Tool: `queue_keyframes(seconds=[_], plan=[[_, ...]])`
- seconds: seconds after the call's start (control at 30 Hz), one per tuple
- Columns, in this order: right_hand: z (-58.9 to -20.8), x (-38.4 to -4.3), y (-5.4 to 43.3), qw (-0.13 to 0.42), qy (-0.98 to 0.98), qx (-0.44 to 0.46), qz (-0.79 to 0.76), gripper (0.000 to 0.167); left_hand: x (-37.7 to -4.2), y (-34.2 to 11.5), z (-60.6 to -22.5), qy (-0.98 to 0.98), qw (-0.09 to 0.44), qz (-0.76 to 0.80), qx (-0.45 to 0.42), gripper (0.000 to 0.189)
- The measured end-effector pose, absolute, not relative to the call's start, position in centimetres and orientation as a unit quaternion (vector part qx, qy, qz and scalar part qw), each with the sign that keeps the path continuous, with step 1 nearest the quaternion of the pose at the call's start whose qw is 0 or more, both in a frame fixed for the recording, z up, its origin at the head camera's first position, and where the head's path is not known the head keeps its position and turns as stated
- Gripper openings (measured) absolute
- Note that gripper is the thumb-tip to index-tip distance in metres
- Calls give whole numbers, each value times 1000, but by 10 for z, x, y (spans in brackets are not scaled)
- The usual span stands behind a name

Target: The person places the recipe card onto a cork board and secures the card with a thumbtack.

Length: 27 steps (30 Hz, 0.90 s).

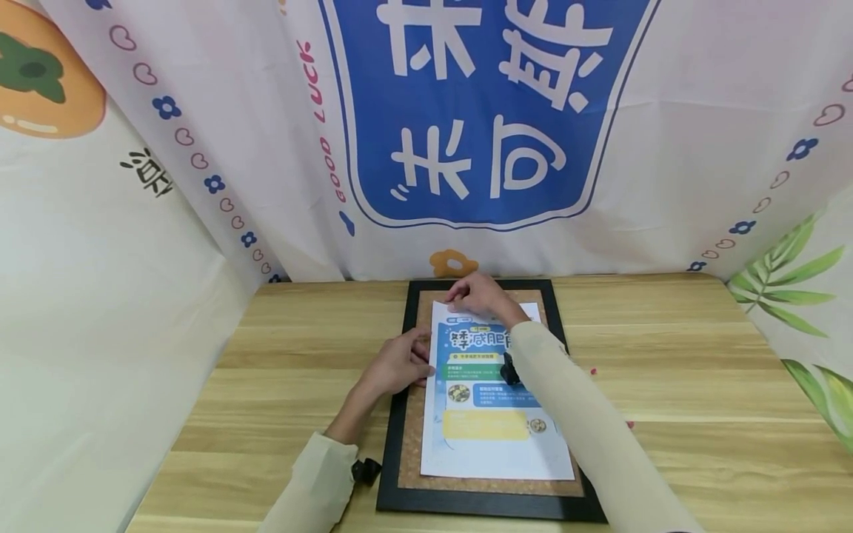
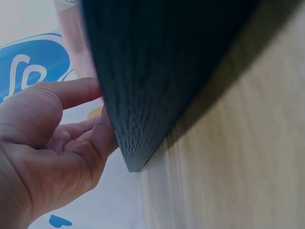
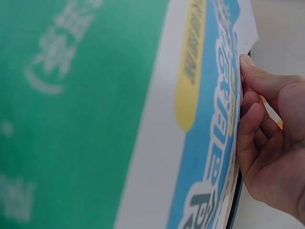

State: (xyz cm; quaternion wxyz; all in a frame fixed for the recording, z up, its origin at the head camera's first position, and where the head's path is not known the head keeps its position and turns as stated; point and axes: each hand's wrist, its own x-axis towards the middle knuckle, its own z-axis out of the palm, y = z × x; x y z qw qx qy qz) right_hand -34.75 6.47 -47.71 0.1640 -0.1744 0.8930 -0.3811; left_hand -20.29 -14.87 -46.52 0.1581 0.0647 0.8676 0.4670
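Note:
A printed poster (image 1: 489, 459) with blue, green and yellow panels lies on a cork board (image 1: 411, 459) in a black frame (image 1: 489, 505). My right hand (image 1: 481, 295) is at the poster's upper left corner. In the right wrist view its thumb (image 3: 259, 76) presses at the top edge, the other fingers bent beneath. Whatever may be under the thumb tip is hidden. My left hand (image 1: 397, 363) rests at the poster's left edge, over the frame's left side. The left wrist view shows its fingers (image 2: 78, 93) reaching past the black frame side (image 2: 138, 95), tips hidden.
Two small red things (image 1: 593, 371) lie on the wooden table (image 1: 693, 355) right of the frame. A printed curtain (image 1: 666, 222) hangs behind the table's far edge. My right sleeve (image 1: 580, 414) covers the poster's right side.

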Motion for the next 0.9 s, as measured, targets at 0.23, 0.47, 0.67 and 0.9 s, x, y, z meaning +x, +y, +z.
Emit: queue_keyframes(seconds=[0.23,0.47,0.67,0.9], plan=[[-475,-345,61,166,899,-159,-373,14,-202,-150,-466,866,161,467,79,64],[-470,-345,57,171,902,-136,-372,11,-202,-148,-464,865,157,470,72,66],[-467,-344,54,174,904,-121,-370,10,-201,-148,-464,864,159,472,72,66],[-468,-342,63,178,896,-153,-376,20,-204,-151,-466,860,166,478,62,67]])
